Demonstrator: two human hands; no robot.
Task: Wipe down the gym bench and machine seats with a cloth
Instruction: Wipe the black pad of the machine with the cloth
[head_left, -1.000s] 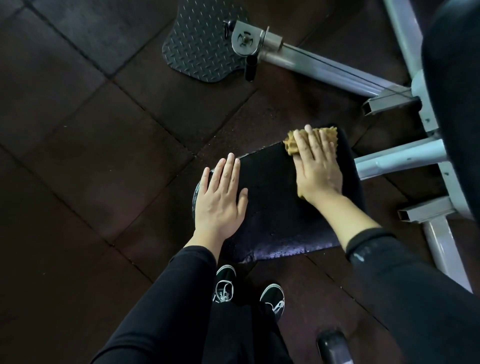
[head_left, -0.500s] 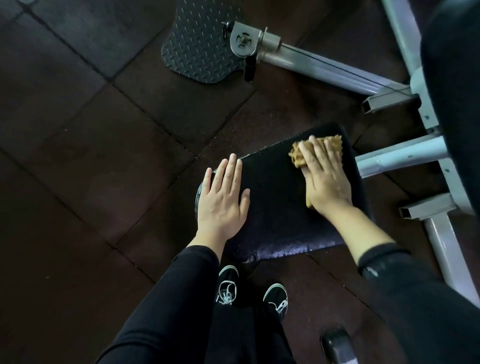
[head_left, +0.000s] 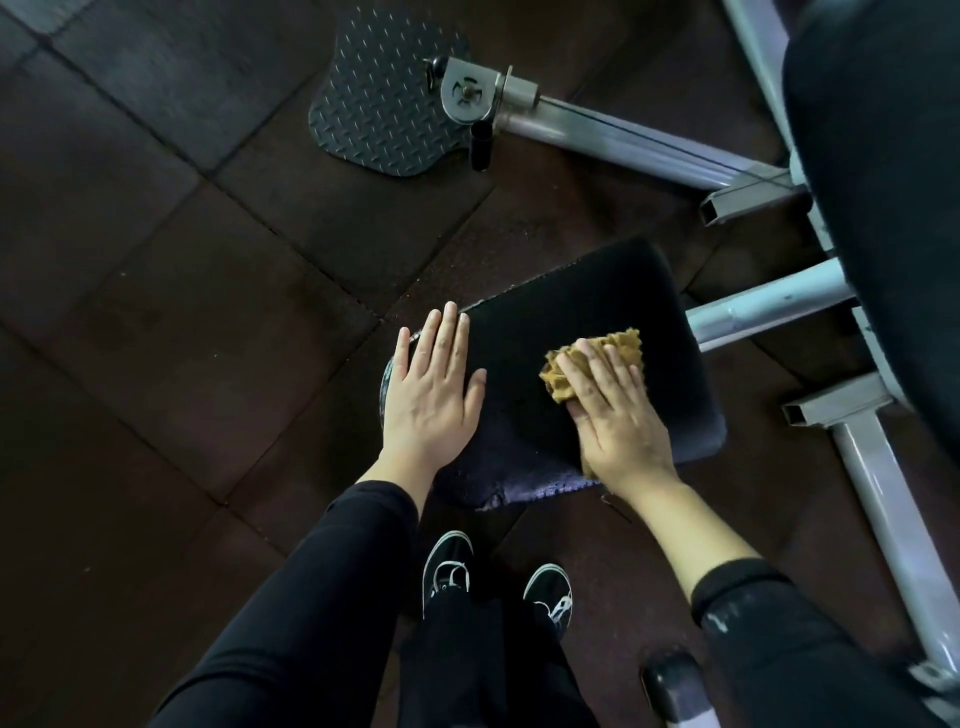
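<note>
Brown cloth (head_left: 618, 349) lies mid-seat (head_left: 597, 301) under our right hand (head_left: 618, 415), fingers flat, pressing; our left hand (head_left: 431, 395) rests spread at the seat's left edge.

The person wears long black sleeves (head_left: 322, 597), the right one (head_left: 769, 618) pushed partway up the forearm with pale smudges near its cuff, black trousers (head_left: 483, 670), and black canvas sneakers (head_left: 448, 564) with white laces.

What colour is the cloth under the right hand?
Mustard yellow-brown cloth, pressed on the black seat pad; the head view shows it.
</note>
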